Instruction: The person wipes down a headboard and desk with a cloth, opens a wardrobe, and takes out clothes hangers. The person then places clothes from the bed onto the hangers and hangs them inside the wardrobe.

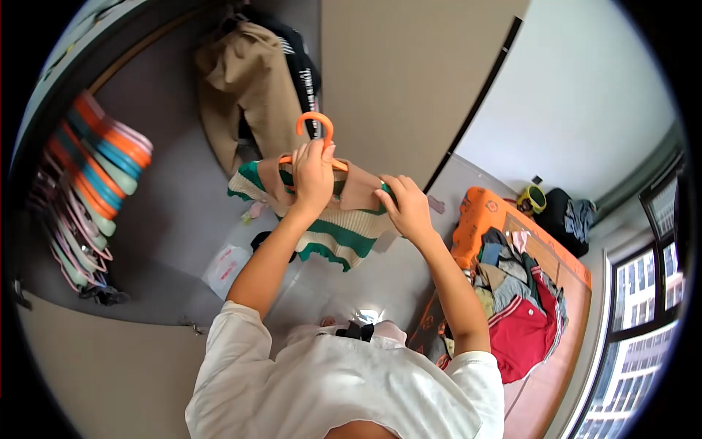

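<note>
A knitted top (340, 228) with green and cream stripes and a wide tan collar hangs in front of me on an orange hanger (317, 119). My left hand (313, 178) is closed round the hanger just below its hook, which sticks up above the fingers. At the right side of the top, my right hand (405, 207) pinches the knit beside the collar, thumb in front. Part of the hanger's bar shows between the collar flaps; the rest is hidden by the cloth.
Many coloured hangers (110, 172) hang at the left in an open wardrobe. Tan trousers (245, 73) hang behind the top. A pile of clothes with a red garment (521, 333) lies on a bed with an orange edge (479, 212). A white bag (227, 271) is low in the wardrobe.
</note>
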